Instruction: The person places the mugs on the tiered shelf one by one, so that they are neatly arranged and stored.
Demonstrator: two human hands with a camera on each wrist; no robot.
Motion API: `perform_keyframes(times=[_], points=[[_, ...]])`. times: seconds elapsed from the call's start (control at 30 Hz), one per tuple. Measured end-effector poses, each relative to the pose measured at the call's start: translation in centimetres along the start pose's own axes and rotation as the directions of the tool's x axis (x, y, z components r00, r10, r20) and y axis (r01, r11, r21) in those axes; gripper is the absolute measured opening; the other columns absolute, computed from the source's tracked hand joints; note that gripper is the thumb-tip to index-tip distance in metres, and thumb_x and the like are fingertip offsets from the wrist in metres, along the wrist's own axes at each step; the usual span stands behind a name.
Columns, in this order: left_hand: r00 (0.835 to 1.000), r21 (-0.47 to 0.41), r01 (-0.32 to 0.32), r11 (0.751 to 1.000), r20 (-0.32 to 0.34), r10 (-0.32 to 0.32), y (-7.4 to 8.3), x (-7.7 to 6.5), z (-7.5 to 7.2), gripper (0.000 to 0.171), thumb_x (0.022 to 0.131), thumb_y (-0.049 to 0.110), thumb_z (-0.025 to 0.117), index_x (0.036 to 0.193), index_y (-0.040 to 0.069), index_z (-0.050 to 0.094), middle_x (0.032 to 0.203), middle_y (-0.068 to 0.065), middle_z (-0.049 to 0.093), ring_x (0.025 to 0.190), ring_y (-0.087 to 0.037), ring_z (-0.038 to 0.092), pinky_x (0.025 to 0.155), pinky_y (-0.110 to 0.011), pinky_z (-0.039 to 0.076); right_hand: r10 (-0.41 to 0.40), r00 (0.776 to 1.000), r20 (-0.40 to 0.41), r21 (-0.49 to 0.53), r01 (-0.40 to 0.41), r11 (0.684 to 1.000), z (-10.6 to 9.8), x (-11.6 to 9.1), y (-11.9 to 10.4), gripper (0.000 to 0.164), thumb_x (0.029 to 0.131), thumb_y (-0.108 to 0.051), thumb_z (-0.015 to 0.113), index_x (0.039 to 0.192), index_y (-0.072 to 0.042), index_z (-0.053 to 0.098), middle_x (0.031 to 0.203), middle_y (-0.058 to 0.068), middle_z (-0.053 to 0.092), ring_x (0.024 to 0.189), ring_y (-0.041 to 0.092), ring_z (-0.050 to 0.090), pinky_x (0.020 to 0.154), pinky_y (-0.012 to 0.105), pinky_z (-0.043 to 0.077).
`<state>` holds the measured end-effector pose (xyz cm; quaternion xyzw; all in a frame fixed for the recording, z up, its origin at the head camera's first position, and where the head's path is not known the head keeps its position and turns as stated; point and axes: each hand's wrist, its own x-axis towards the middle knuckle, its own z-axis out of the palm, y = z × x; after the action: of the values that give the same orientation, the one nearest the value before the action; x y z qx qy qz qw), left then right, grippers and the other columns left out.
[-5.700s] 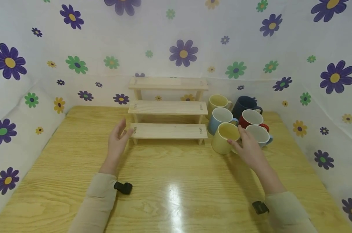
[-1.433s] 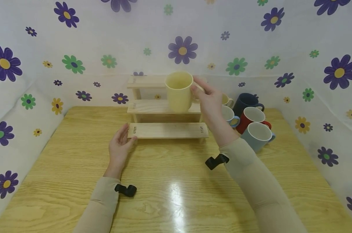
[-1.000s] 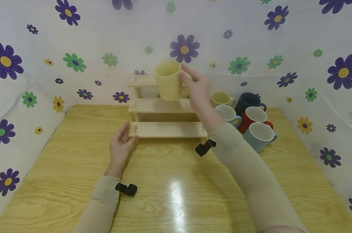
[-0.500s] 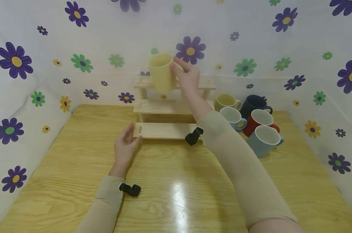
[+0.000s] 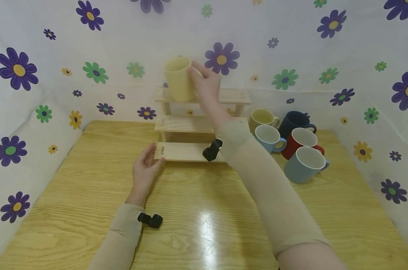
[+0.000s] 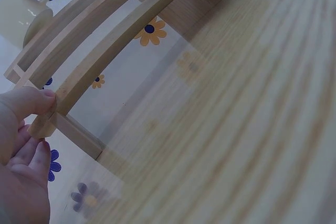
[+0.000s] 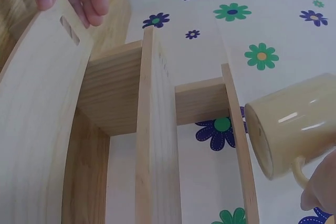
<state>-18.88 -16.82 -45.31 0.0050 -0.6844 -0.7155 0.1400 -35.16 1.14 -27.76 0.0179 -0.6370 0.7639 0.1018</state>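
A pale yellow mug [image 5: 178,80] is held upright by its handle in my right hand [image 5: 207,82], over the left part of the top tier of a three-tier wooden shelf stand [image 5: 180,151]. In the right wrist view a narrow gap shows between the base of the mug [image 7: 294,121] and the top board [image 7: 239,145]. My left hand [image 5: 144,170] is at the left end of the lowest tier. From the left wrist, the thumb [image 6: 34,102] presses on the front of that board and the fingers curl behind it.
Right of the stand, several mugs stand close together on the wooden table [image 5: 177,210]: another yellow mug [image 5: 262,119], a dark blue one [image 5: 289,123], a light blue one [image 5: 268,140], a red one [image 5: 288,147] and a grey-blue one [image 5: 299,168]. A flowered cloth [image 5: 116,45] surrounds the table.
The yellow mug, standing on the table in the oldest frame, was lifted by my right hand and carried left and back over the top tier. My left hand has taken hold of the lowest board.
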Motion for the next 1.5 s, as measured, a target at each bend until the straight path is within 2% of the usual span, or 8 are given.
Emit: perform_keyframes(times=[0.1, 0.3, 0.57, 0.67, 1.03, 1.27, 1.37, 1.5], points=[[1.000, 0.002, -0.011, 1.000, 0.001, 0.011, -0.1, 0.1, 0.0, 0.059, 0.083, -0.009, 0.069, 0.137, -0.007, 0.044, 0.142, -0.019, 0.044, 0.133, -0.025, 0.040, 0.108, -0.025, 0.035, 0.030, 1.000, 0.002, -0.001, -0.030, 1.000, 0.5, 0.3, -0.1, 0.034, 0.084, -0.019, 0.076, 0.117, -0.015, 0.070, 0.127, -0.007, 0.060, 0.119, 0.005, 0.051, 0.094, 0.020, 0.047], [1.000, 0.008, -0.003, 1.000, 0.001, 0.003, -1.8, 0.4, -0.2, 0.061, 0.084, -0.002, 0.071, 0.139, 0.000, 0.045, 0.142, -0.013, 0.045, 0.133, -0.020, 0.040, 0.107, -0.021, 0.034, 0.060, 0.998, 0.021, -0.015, -0.059, 0.998, 1.1, 1.0, 0.1, 0.033, 0.084, -0.020, 0.076, 0.116, -0.018, 0.070, 0.126, -0.007, 0.060, 0.117, 0.006, 0.052, 0.093, 0.019, 0.046], [1.000, 0.010, -0.024, 1.000, 0.017, 0.024, -2.1, 0.4, 0.1, 0.061, 0.085, 0.002, 0.071, 0.140, 0.001, 0.045, 0.143, -0.011, 0.045, 0.133, -0.018, 0.040, 0.107, -0.020, 0.034, 0.009, 0.983, 0.184, -0.256, 0.039, 0.966, -0.3, 3.3, 0.0, 0.039, 0.088, -0.030, 0.072, 0.126, -0.025, 0.064, 0.133, -0.010, 0.057, 0.123, 0.003, 0.047, 0.101, 0.016, 0.038], [0.999, 0.004, -0.029, 1.000, 0.017, 0.029, -2.1, 0.5, 0.2, 0.060, 0.085, 0.001, 0.071, 0.139, 0.000, 0.045, 0.143, -0.012, 0.045, 0.133, -0.018, 0.040, 0.107, -0.021, 0.034, -0.002, 0.972, 0.234, -0.284, 0.071, 0.956, -1.3, 3.6, 0.0, 0.041, 0.090, -0.031, 0.069, 0.129, -0.025, 0.061, 0.135, -0.010, 0.055, 0.125, 0.004, 0.046, 0.103, 0.014, 0.035], [1.000, 0.011, -0.011, 1.000, 0.003, 0.011, -2.3, 0.4, -0.2, 0.061, 0.085, 0.000, 0.071, 0.140, 0.001, 0.045, 0.143, -0.011, 0.045, 0.133, -0.017, 0.040, 0.107, -0.020, 0.034, -0.001, 0.957, 0.289, -0.253, 0.078, 0.964, -2.5, 3.5, 1.1, 0.043, 0.092, -0.030, 0.066, 0.134, -0.022, 0.056, 0.138, -0.007, 0.052, 0.126, 0.009, 0.047, 0.097, 0.024, 0.046], [1.000, 0.020, -0.003, 1.000, -0.008, 0.003, -2.3, 0.5, -0.3, 0.061, 0.085, 0.001, 0.071, 0.140, 0.001, 0.045, 0.143, -0.011, 0.045, 0.133, -0.017, 0.040, 0.106, -0.020, 0.034, -0.003, 0.952, 0.307, -0.259, 0.086, 0.962, -2.4, 3.2, 1.1, 0.046, 0.093, -0.035, 0.064, 0.136, -0.025, 0.054, 0.141, -0.008, 0.049, 0.126, 0.011, 0.047, 0.098, 0.026, 0.045], [1.000, 0.015, 0.004, 1.000, -0.007, -0.003, -2.2, 0.4, -0.4, 0.061, 0.085, 0.000, 0.071, 0.140, 0.001, 0.044, 0.144, -0.011, 0.044, 0.133, -0.017, 0.040, 0.107, -0.020, 0.034, -0.011, 0.949, 0.315, -0.339, 0.124, 0.933, -2.5, 3.2, 1.3, 0.049, 0.094, -0.039, 0.060, 0.140, -0.026, 0.050, 0.144, -0.007, 0.045, 0.124, 0.016, 0.049, 0.101, 0.025, 0.042], [1.000, 0.020, 0.006, 1.000, -0.007, -0.006, -2.2, 0.5, -0.5, 0.061, 0.085, 0.002, 0.071, 0.140, 0.001, 0.045, 0.143, -0.010, 0.045, 0.133, -0.016, 0.040, 0.107, -0.020, 0.033, -0.054, 0.948, 0.314, -0.494, 0.212, 0.843, -2.6, 3.2, 1.5, 0.054, 0.096, -0.043, 0.055, 0.145, -0.026, 0.041, 0.146, -0.001, 0.042, 0.127, 0.015, 0.043, 0.106, 0.020, 0.033]])
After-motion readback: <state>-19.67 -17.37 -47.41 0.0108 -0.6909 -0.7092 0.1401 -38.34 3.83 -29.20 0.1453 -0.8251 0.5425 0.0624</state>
